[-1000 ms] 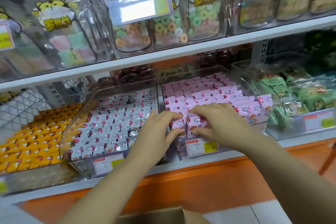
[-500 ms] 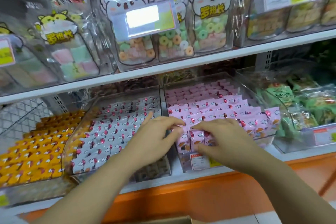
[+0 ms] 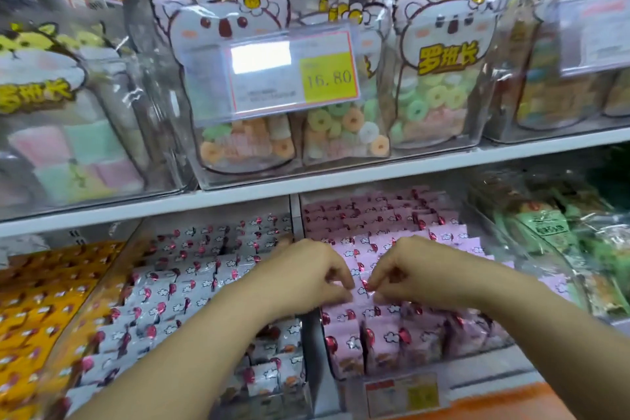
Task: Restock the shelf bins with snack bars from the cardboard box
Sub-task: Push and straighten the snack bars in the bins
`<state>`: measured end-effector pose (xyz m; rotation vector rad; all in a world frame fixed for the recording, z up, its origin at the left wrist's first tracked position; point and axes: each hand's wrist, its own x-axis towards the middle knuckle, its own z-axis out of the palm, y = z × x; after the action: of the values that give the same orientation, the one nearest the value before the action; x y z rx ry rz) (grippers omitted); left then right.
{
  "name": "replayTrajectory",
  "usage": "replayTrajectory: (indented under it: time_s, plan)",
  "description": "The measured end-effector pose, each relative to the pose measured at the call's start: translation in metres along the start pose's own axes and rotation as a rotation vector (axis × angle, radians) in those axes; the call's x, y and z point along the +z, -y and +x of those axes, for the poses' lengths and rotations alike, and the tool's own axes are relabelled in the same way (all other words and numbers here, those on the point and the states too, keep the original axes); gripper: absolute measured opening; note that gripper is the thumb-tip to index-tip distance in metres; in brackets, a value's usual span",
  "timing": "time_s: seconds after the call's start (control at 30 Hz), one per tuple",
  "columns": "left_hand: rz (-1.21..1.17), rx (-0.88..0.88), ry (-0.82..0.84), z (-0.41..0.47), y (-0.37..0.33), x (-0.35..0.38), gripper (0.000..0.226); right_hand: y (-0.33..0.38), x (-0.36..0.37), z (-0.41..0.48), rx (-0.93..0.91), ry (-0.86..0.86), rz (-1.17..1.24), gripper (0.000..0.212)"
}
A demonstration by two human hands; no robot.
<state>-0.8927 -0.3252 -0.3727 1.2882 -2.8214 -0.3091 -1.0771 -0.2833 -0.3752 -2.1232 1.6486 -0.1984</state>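
- Change: over the last second the two grips have drawn together. The left grip point(image 3: 306, 278) previously straddled the divider between two bins; it now sits wholly over the pink bin point(image 3: 491, 360).
- Change: the view has tipped upward. The cardboard box, earlier at the bottom edge, is out of frame, so I cannot tell what stock remains in it.
- Left grip state: fingers curled, fingertips pinched on the pink snack bars point(image 3: 385, 215) in the row near the bin's front edge.
- Right grip point(image 3: 421, 271) state: fingers curled likewise, clamped on the same row from the opposite side. The two sets of fingertips nearly meet, with a narrow strip of wrapper between them.
- Location of task item: the pink snack bars fill the bin in rows from back wall to front wall. The held bars lie directly under and between both grips, just behind the front row that stands against the front wall.
- Meaning for the task: I judge this as seating and squaring a batch already delivered, not a fresh pick-up. The bin appears close to full.
- Neighbouring stock: the white-wrapped bars point(image 3: 191, 286) occupy the bin just left of the divider and touch neither grip. The orange bars point(image 3: 41, 293) lie further toward the shelf's left end.
- Next requirement, as I judge it: release both grips, then return to the box.
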Motion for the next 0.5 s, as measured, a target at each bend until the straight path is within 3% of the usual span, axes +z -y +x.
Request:
replayTrajectory:
  time_s: [0.07,0.17,0.3,0.5]
  plan:
    - [0.034,0.021,0.019,0.000,-0.002,0.001,0.024,0.000,0.001,0.004,0.001,0.010,-0.022,0.005]
    - [0.162,0.029,-0.001,-0.001,-0.007,0.005,0.019,0.002,0.005,0.008,-0.008,0.014,-0.080,0.035]
    - [0.265,0.040,0.014,0.002,-0.014,0.007,0.015,0.004,0.008,0.009,-0.011,-0.020,-0.123,0.017]
    - [0.132,0.061,-0.007,-0.012,-0.010,0.010,0.010,0.007,0.008,-0.013,-0.037,-0.067,-0.043,0.018]
